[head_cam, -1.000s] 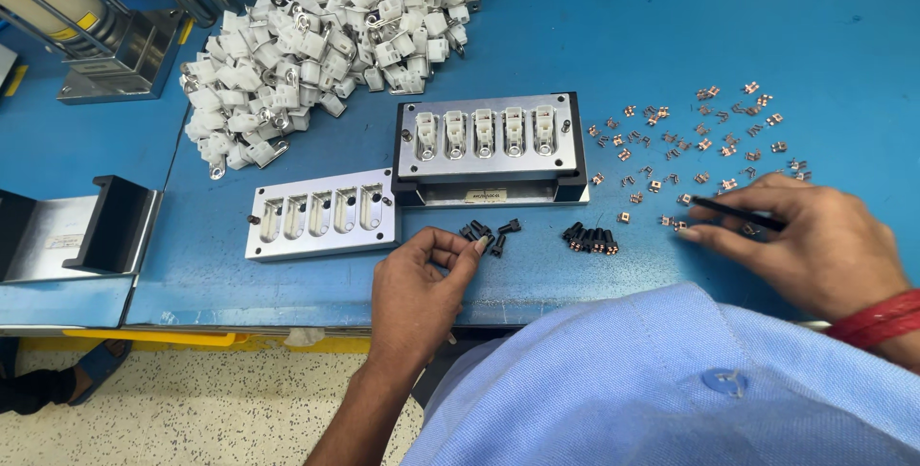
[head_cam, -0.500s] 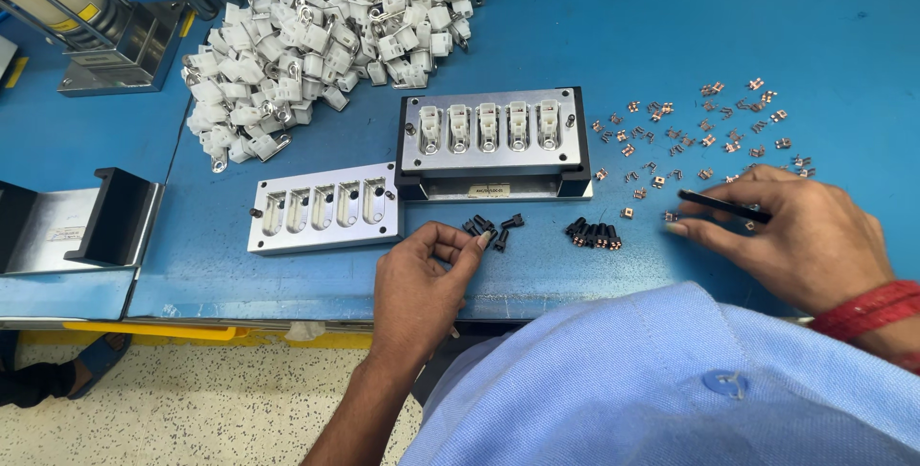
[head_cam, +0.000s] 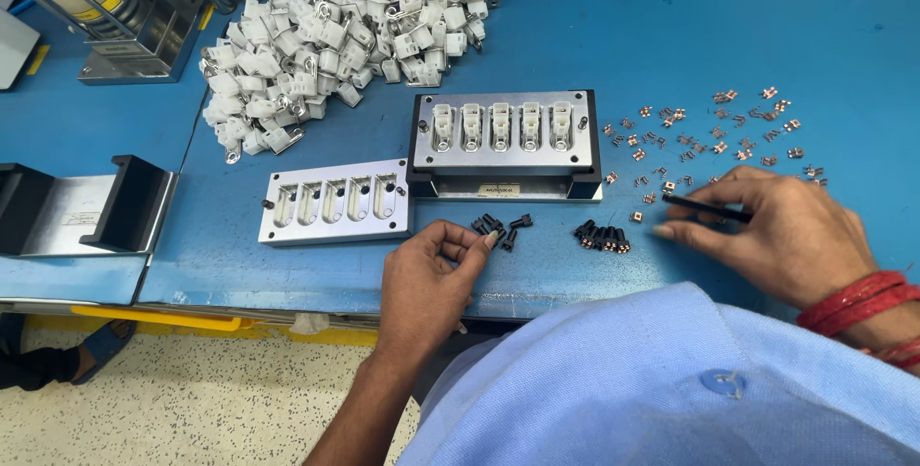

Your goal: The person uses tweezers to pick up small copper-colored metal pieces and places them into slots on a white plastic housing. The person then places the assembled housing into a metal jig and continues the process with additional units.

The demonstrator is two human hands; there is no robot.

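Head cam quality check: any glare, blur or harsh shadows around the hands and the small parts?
Head view: even, soft light; only faint shadows under the left hand and right hand. Mild sheen on the metal fixture and slotted plate, nothing blown out. Small black parts and copper clips are sharp; no motion blur. Blue shirt in the foreground is slightly soft.
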